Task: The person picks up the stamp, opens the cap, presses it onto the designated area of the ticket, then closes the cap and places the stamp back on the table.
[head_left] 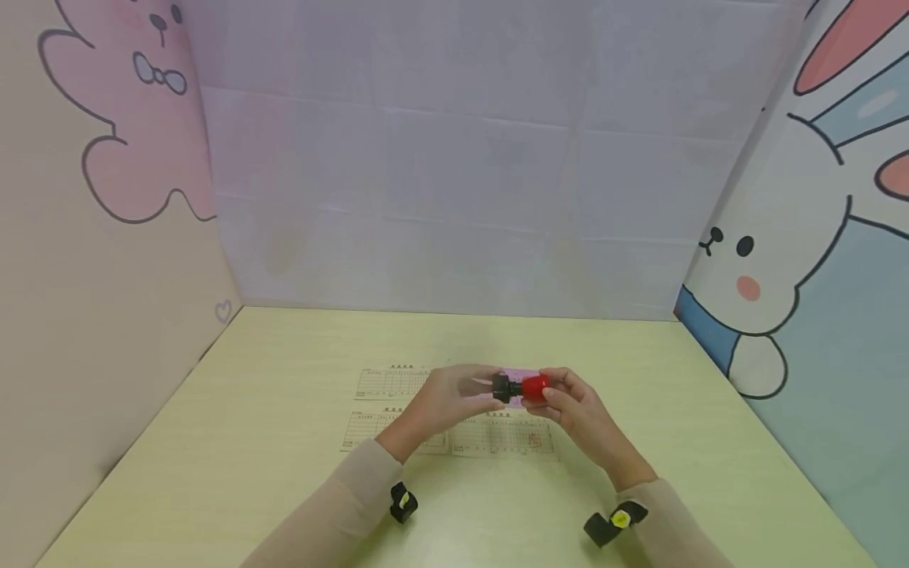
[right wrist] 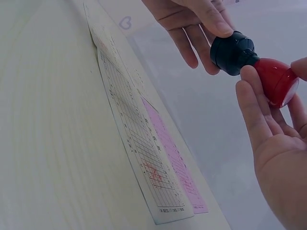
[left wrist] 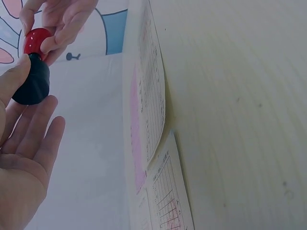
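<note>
Between both hands, above the papers, is a stamp with a red end (right wrist: 276, 79) and a black end (right wrist: 230, 53), joined by a narrow neck. It lies sideways in the head view. My left hand (head_left: 443, 398) pinches the black end between thumb and fingers, its other fingers spread below. From the other side my right hand (head_left: 578, 414) grips the red end with thumb and fingertips. A pale disc-like face shows at the red end's outer side in the right wrist view. Under the hands lie printed form sheets (head_left: 497, 438) and a pink sheet (right wrist: 165, 139).
The forms rest on a pale wood-grain table (head_left: 234, 442), one with a red mark on it (right wrist: 153, 175). A white sheet-covered wall (head_left: 454, 181) stands at the back. Side panels carry cartoon animals. Black bands (head_left: 616, 523) hang at both wrists.
</note>
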### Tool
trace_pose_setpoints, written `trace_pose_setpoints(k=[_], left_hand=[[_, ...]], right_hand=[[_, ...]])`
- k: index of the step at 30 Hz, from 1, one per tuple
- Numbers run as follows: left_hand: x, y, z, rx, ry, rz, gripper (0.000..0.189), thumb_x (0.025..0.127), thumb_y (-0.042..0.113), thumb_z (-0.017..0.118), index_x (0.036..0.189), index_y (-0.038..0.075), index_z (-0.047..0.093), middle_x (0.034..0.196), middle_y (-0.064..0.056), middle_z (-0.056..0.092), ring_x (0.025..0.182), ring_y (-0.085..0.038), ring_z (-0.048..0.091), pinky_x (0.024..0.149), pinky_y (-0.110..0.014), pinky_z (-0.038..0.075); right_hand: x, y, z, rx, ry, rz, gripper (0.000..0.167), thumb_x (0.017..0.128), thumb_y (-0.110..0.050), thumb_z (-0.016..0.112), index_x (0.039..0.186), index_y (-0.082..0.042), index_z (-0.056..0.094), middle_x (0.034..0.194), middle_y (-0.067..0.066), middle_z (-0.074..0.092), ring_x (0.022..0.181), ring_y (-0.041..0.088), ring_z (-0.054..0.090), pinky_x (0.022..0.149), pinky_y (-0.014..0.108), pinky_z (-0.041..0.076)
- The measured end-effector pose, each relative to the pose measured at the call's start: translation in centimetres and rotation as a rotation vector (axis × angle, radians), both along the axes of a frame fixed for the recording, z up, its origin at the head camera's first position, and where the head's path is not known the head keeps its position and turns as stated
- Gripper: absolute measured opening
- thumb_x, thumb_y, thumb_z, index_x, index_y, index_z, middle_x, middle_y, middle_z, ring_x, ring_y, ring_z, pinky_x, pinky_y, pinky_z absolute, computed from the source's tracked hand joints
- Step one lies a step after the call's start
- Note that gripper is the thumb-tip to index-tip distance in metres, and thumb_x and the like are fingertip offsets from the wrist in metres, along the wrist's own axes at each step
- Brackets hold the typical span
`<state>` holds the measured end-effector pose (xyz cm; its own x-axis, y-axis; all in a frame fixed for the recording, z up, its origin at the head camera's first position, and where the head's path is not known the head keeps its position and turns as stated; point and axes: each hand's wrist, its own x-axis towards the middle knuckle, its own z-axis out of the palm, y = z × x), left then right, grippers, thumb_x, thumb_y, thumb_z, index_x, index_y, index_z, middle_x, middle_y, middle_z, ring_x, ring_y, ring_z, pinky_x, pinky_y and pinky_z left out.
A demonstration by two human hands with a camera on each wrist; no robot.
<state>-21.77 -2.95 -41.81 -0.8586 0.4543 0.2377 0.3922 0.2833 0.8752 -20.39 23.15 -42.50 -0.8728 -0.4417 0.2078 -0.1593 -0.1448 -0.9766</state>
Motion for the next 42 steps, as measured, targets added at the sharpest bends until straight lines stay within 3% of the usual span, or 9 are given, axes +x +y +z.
trace_pose_setpoints(k=[8,16,22,29,42], left_hand=[[-0.2,-0.1,-0.2,0.011,-0.01,-0.021,0.056,0.088,0.042,0.078,0.137,0.021,0.063,0.129,0.005,0.066,0.102,-0.013,0.069,0.083,-0.029,0.057],[-0.4,0.0,-0.2,0.025,-0.017,0.001,0.059,0.088,0.042,0.078,0.139,0.019,0.061,0.131,0.006,0.065,0.104,-0.01,0.068,0.087,-0.034,0.057],[-0.4,0.0,-0.1,0.016,-0.022,0.004,0.061,0.088,0.041,0.077,0.141,0.016,0.06,0.133,0.005,0.064,0.105,-0.011,0.068,0.088,-0.035,0.057],[-0.5,0.1,-0.2,0.03,-0.028,-0.005,0.056,0.089,0.04,0.078,0.14,0.025,0.06,0.133,0.008,0.062,0.109,-0.012,0.067,0.089,-0.035,0.056],[-0.3,-0.7,-0.1,-0.022,0.037,-0.062,0.054,0.091,0.037,0.076,0.139,0.018,0.06,0.134,0.005,0.061,0.116,-0.024,0.063,0.095,-0.043,0.053]], right_hand=[[0.0,0.0,0.2,-0.009,-0.003,0.0,0.039,0.105,-0.006,0.048,0.136,0.012,0.032,0.127,0.014,0.054,0.105,0.019,0.067,0.097,0.031,0.052],[0.0,-0.3,0.4,-0.004,-0.034,-0.031,0.047,0.104,-0.007,0.051,0.139,0.015,0.029,0.128,0.014,0.054,0.107,0.019,0.067,0.097,0.031,0.051],[-0.2,-0.2,0.3,-0.02,-0.005,-0.024,0.042,0.105,-0.007,0.05,0.137,0.012,0.031,0.127,0.014,0.055,0.107,0.02,0.067,0.097,0.032,0.052],[-0.4,-0.1,0.2,-0.038,0.009,-0.022,0.026,0.105,-0.007,0.049,0.131,-0.006,0.044,0.127,0.013,0.056,0.106,0.02,0.068,0.097,0.032,0.052],[-0.3,0.7,1.1,0.099,0.055,-0.088,0.03,0.105,-0.011,0.052,0.133,0.001,0.047,0.121,0.014,0.06,0.099,0.02,0.068,0.092,0.03,0.054]])
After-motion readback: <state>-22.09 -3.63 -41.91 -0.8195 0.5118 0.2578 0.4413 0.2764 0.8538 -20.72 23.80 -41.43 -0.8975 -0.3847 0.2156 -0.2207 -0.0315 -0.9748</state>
